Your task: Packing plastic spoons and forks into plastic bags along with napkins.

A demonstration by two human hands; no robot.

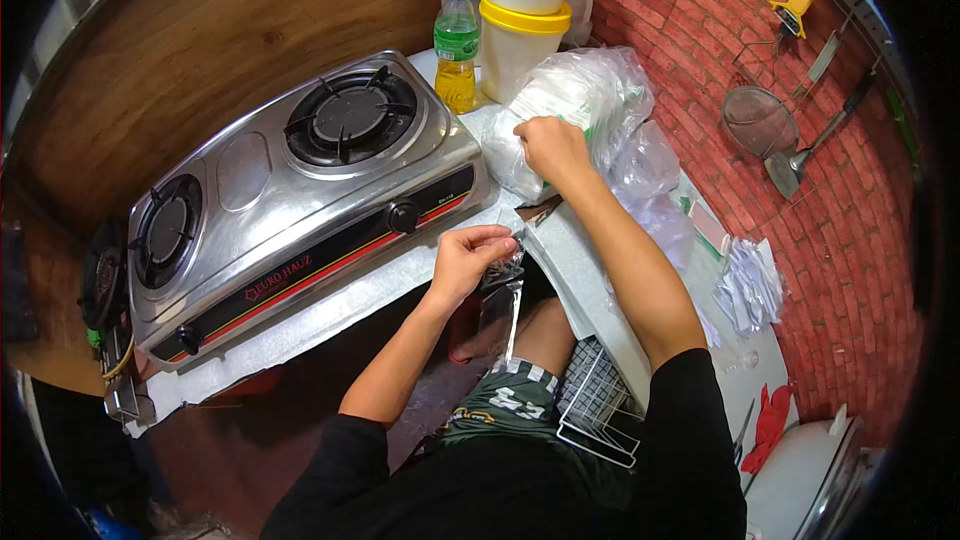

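Note:
Pinched between the thumb and fingers of my left hand (472,255) is a clear plastic bag (504,307), which hangs down over the counter's front edge. Farther forward, my right hand (555,150) rests with curled fingers on a large plastic-wrapped pack of white items (551,86). The fingertips are hidden, so whether they grip the pack or something in it is unclear. More crumpled clear plastic (645,157) lies against the pack's right side.
A two-burner gas stove (300,187) fills the counter to the left. Behind the pack stand an oil bottle (456,52) and a yellow-lidded tub (521,45). Bundled white plastic utensils (748,285) lie to the right. A strainer (759,120) and a turner (787,169) hang along the brick-patterned wall.

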